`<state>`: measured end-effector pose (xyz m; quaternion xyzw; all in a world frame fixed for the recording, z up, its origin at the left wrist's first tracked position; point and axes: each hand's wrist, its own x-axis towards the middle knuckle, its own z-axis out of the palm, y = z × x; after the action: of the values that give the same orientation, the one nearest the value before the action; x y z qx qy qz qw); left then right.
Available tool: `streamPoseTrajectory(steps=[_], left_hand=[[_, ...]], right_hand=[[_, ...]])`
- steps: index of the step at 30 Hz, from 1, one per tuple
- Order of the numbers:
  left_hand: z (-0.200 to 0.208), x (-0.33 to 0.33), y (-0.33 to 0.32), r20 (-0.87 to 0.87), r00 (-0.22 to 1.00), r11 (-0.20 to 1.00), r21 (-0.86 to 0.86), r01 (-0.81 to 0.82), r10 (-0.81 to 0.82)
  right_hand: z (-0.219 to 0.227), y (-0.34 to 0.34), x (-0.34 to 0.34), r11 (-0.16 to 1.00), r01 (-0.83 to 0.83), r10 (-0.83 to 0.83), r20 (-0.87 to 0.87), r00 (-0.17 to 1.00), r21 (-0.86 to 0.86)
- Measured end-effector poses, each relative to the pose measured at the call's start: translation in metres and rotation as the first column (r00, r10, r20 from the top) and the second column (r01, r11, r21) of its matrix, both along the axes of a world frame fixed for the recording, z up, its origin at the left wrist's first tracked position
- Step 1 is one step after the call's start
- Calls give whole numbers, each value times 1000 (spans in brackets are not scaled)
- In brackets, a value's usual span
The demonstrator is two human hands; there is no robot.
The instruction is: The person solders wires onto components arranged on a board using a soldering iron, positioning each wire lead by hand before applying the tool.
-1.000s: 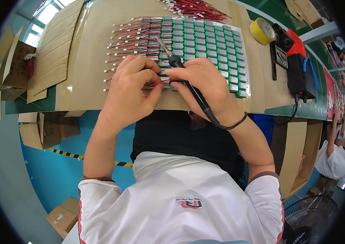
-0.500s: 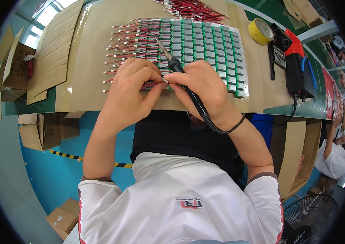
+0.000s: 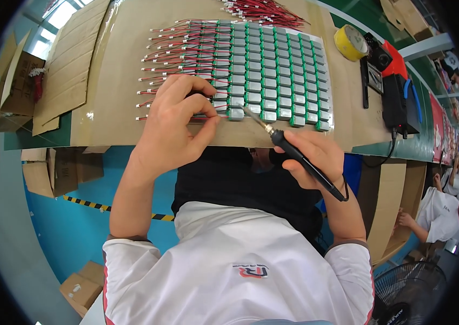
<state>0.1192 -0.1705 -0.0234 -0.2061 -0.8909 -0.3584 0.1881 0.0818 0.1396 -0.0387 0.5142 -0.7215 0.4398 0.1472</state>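
Note:
My right hand (image 3: 324, 155) is closed around the black handle of a soldering iron (image 3: 301, 158). The iron's metal tip points up and left, just over the nearest row of small grey blocks with green edges (image 3: 268, 76). My left hand (image 3: 171, 130) pinches a thin red wire (image 3: 200, 118) at the near left of these blocks, next to the bottom row. Thin red and black wires with white connectors (image 3: 156, 69) run out to the left from the left columns. The fingertips of my left hand hide the wire's end.
A pile of red wires (image 3: 267, 12) lies at the far edge. To the right are a yellow tape roll (image 3: 350, 42) and a black soldering station (image 3: 399, 105) with a cord. Cardboard (image 3: 71, 65) stands at the left, and a fan (image 3: 411, 292) is at the lower right.
My right hand has moved right and toward me, away from my left hand, and the iron's tip now points lower, near the bottom row. My left hand has barely moved.

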Motion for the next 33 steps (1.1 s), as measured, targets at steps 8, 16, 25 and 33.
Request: streamPoseTrajectory(steps=[8,16,25,33], left_hand=[[-1,0,0,3,1000,1000,-22,-2,2],[0,1,4,-22,1000,1000,18,-18,18],[-2,2,2,-8,1000,999,-30,-25,25],[-1,1,2,-14,1000,999,-33,-15,15]], right_hand=[[1,-1,1,999,-51,51,-1,999,10],[-1,-3,-1,997,-82,82,-5,997,0],[0,-4,0,998,-69,69,-12,998,12],[-1,-3,0,998,-66,66,-16,998,12]])
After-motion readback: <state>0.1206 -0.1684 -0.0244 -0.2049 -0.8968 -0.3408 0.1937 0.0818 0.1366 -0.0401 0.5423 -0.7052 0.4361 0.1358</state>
